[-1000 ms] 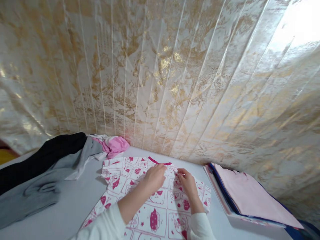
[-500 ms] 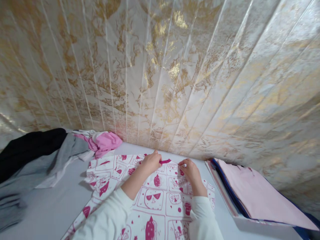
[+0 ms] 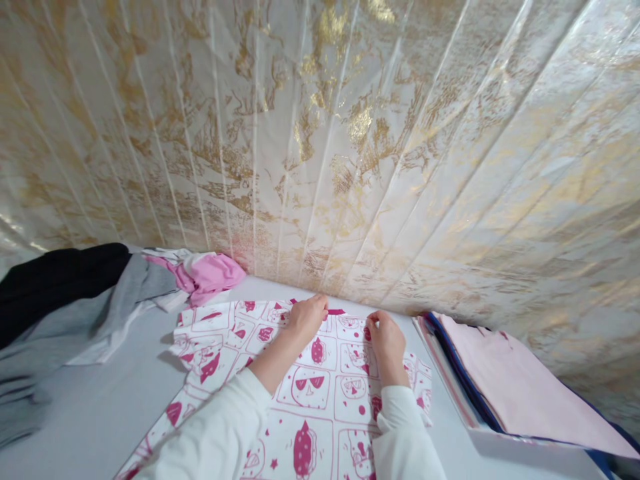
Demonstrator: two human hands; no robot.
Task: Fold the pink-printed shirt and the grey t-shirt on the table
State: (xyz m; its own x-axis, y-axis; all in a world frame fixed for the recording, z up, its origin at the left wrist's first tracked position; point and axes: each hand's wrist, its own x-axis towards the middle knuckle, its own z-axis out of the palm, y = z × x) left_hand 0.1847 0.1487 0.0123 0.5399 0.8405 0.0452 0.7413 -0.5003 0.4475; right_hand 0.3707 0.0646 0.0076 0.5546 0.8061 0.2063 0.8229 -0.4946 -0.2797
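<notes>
White, pink-printed shirt (image 3: 304, 387) lay flat at tabletop's (image 3: 100, 413) near middle | looked light, soft, limp; shoulders (image 3: 354, 323) seemed best holds | left hand (image 3: 307, 318) part-covered collar (image 3: 337, 312), its fingers' grip unreadable | right hand (image 3: 388, 341) pinched far right shoulder between fingers

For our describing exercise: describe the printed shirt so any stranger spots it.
Below the gold-patterned backdrop is a pale tabletop. The printed shirt lies spread between a clothes heap and folded stack. Only it shows boxed magenta cartoons.
</notes>
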